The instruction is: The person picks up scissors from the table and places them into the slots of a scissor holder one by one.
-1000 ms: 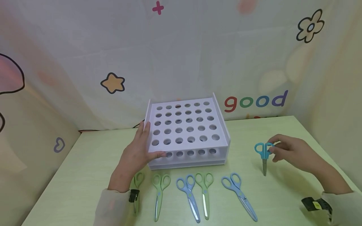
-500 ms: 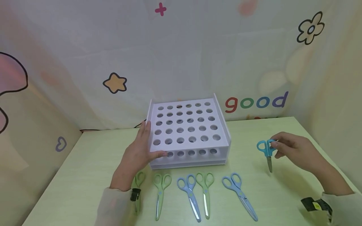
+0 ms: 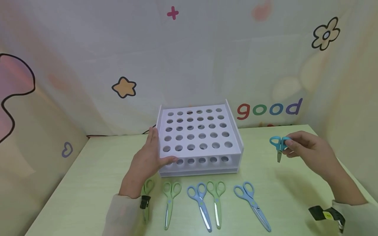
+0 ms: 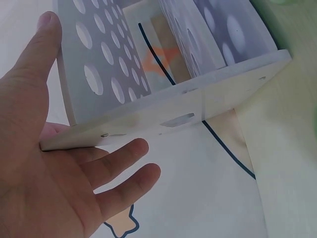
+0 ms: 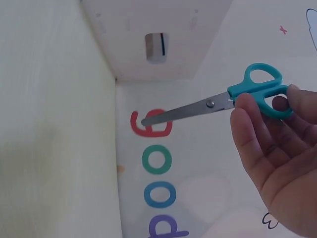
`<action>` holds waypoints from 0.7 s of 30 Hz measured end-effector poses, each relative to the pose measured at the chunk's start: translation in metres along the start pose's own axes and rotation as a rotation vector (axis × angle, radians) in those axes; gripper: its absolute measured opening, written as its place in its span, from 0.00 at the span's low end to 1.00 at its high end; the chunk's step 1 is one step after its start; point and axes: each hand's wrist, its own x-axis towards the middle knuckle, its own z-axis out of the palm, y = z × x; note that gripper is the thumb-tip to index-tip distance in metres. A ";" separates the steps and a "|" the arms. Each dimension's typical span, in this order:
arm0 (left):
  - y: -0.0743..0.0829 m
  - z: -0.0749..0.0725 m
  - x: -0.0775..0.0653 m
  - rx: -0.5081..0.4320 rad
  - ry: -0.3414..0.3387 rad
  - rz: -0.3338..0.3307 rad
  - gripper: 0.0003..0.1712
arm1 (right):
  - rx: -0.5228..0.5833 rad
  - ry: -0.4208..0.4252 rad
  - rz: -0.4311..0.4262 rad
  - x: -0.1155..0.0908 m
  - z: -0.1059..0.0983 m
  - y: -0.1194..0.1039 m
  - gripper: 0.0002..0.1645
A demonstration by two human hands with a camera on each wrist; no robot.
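A white rack (image 3: 200, 155) with rows of round holes stands at the table's middle. My left hand (image 3: 144, 162) holds its left front corner. In the left wrist view the thumb lies against the holed board (image 4: 106, 64), and the fingers are on the outer face of the side panel (image 4: 198, 119). To the right of the rack, my right hand (image 3: 313, 152) pinches small teal-handled scissors (image 3: 279, 146) by one handle loop, above the table. Their blades are together and point down in the head view; the metal blades (image 5: 198, 108) show whole in the right wrist view.
In front of the rack lies a row of larger scissors: partly hidden green scissors (image 3: 147, 188), other green scissors (image 3: 169, 203), blue scissors (image 3: 201, 205), green scissors (image 3: 217, 201) and blue scissors (image 3: 253, 205). A printed cloth (image 3: 192, 52) hangs behind the table (image 3: 73, 190).
My right hand has lifted the teal-handled scissors higher off the table. The left hand keeps its place on the rack. The head view has shifted slightly.
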 end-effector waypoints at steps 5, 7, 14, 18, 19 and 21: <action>0.000 0.000 -0.001 -0.005 0.003 -0.004 0.75 | 0.092 0.040 -0.013 0.008 0.007 -0.010 0.09; 0.000 0.000 -0.002 -0.006 0.006 -0.002 0.75 | 0.141 0.047 -0.023 0.012 0.010 -0.015 0.11; 0.000 0.001 0.000 -0.006 0.015 0.010 0.75 | 0.371 0.036 -0.102 0.025 0.023 -0.032 0.16; -0.001 0.001 0.001 -0.013 0.017 0.013 0.75 | 0.421 0.049 -0.141 0.031 0.031 -0.040 0.17; -0.001 0.001 0.001 -0.016 0.016 0.011 0.75 | 0.437 0.053 -0.155 0.033 0.033 -0.042 0.17; -0.001 0.001 0.001 -0.023 0.014 0.006 0.75 | 0.468 0.064 -0.184 0.036 0.037 -0.047 0.17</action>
